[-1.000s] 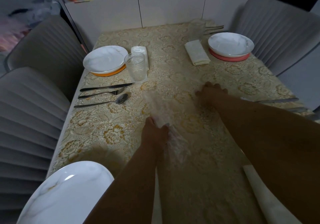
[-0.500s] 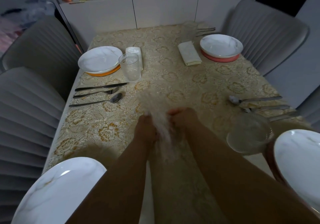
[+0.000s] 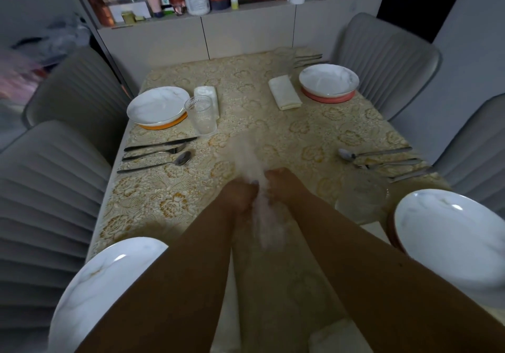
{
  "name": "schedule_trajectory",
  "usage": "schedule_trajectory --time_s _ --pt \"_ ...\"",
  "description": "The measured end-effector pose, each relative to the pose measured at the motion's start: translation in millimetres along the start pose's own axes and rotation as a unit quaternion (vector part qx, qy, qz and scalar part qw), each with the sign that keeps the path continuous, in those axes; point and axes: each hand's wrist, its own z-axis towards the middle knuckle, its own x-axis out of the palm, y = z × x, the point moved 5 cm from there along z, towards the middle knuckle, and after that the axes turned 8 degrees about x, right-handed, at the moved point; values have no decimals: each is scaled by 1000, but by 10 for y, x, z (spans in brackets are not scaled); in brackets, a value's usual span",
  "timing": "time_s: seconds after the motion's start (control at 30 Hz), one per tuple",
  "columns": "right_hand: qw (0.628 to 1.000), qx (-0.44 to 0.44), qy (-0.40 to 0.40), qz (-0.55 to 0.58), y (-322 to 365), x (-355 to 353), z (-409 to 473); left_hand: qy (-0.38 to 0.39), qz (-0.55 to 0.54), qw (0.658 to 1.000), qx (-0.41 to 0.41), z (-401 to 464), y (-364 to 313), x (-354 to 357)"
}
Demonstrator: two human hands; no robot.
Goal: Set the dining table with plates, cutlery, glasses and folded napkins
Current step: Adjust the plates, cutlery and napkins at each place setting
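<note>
Barely legible: blurred napkin (image 3: 255, 177) between hands.

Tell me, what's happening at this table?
A person is setting it for a meal. Both hands, left and right, hold a pale, blurred napkin over the middle of the table, apparently folding it. Four plates are out. The far left plate has a glass, a folded napkin and cutlery by it; the far right plate also has a folded napkin beside it.
</note>
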Motion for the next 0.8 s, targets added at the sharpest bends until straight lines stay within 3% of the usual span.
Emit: schedule_trajectory --time_s 0.1,0.2,0.37,0.5,0.67,0.73,0.8 --pt "1000 -1 7 27 111 -134 -259 44 -112 993 -7 -248 -191 202" --pt "996 -18 48 73 148 -220 -603 15 -139 990 -11 -436 -261 272" --pt "992 -95 76 33 73 -421 -1002 16 -121 992 19 -857 -403 416" --pt "952 -60 194 231 -41 -621 -1344 7 -143 989 42 -1169 -441 402" --pt "904 35 263 335 -261 -853 -1692 52 -263 963 -12 -1523 -268 566" --pt "903 56 267 331 -349 -933 -1795 73 -314 946 -46 -1673 -184 651" --pt "929 53 255 263 -482 -1003 -1892 73 -308 948 -22 -1852 -162 757"
